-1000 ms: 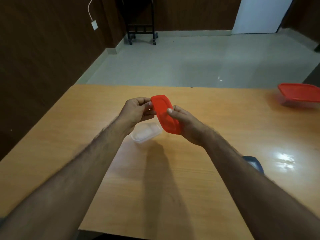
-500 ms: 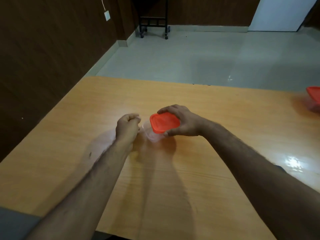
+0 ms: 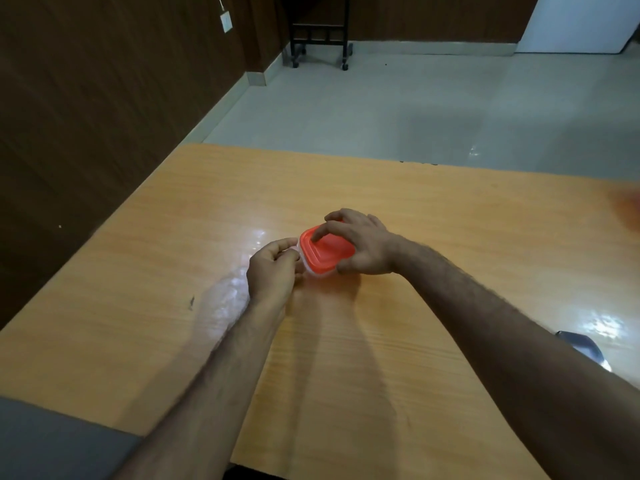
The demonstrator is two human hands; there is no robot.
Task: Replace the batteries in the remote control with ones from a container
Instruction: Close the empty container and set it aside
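Right hand [image 3: 363, 247] fingers curled over orange plastic lid [image 3: 325, 252], gripping it atop small clear plastic container [image 3: 313, 271] on wooden desk [image 3: 450, 237]; left hand [image 3: 273, 271] fingers pinch container's rim; contents hidden

Both bare forearms stretched forward, converging over the middle of the desk. Right hand [image 3: 360, 245] arched palm down, fingers [image 3: 329, 226] spread and curled, thumb tucked low at the near side. Left hand [image 3: 273, 270] loosely fisted, knuckles up, fingertips pinched together just beside the right.
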